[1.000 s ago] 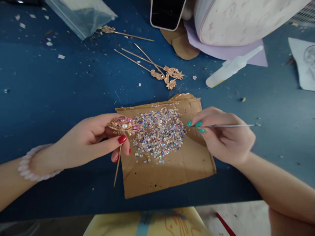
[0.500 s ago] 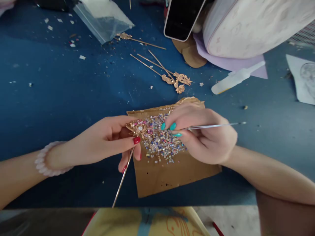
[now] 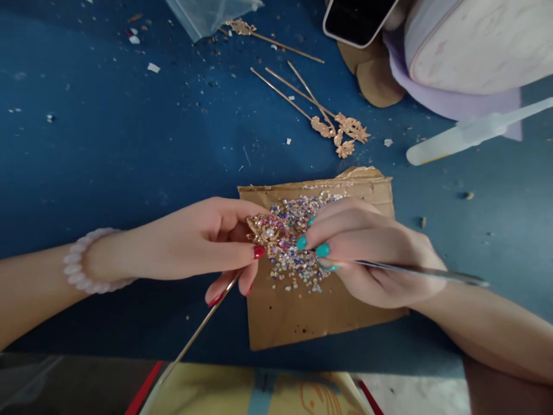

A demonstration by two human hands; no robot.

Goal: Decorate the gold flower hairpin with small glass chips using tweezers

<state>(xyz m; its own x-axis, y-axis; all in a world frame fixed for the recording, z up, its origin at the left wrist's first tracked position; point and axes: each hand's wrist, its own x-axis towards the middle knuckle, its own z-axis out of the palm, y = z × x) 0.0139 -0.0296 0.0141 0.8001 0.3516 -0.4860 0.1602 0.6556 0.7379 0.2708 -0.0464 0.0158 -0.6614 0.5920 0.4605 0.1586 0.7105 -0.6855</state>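
My left hand (image 3: 203, 239), with red nails and a bead bracelet, is closed on a gold hairpin (image 3: 268, 232). The hairpin's ornate head carries pink stones and a pearl; its long stick slants down past the table's front edge. In my right hand (image 3: 375, 251), with turquoise nails, is a thin metal tool (image 3: 415, 272), pinched between the fingers. Its tip is close to the hairpin's right side; whether they touch cannot be made out. Beneath both hands many small colored stones (image 3: 298, 271) lie on a piece of brown cardboard (image 3: 328, 323).
Several gold hairpins (image 3: 322, 124) lie beyond the cardboard. At the back are a plastic bag (image 3: 207, 14), a phone (image 3: 358, 20) and a pale rounded case (image 3: 479, 46). A white plastic dropper (image 3: 458, 141) rests at the right on the blue table (image 3: 108, 138).
The camera view has shifted, so most objects appear further right. The tool in my right hand has tilted, its rear end lower, and its tip side is nearer the hairpin head.
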